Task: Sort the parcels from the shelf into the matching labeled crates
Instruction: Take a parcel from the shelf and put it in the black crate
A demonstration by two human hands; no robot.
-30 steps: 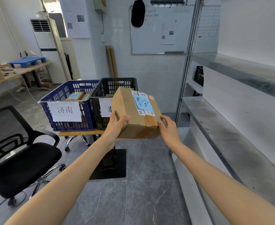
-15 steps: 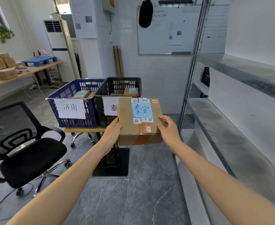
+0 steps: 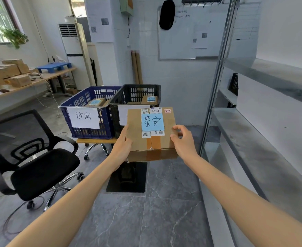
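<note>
Head view: the left hand [image 3: 123,143] and right hand [image 3: 183,140] grasp a cardboard parcel [image 3: 151,136] by its sides, held in the air between them. Its blue label [image 3: 153,122] reads 泰安. Just beyond the hands sit the black crate [image 3: 136,94] and, left of it, the blue crate [image 3: 86,122] marked 济南, each already holding parcels. This one is not yet dropped; the shelf [image 3: 264,145] right of the hands looks bare

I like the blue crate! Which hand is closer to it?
Left. The left hand grips the parcel just beside the blue crate; the right hand holds the parcel's far side.
</note>
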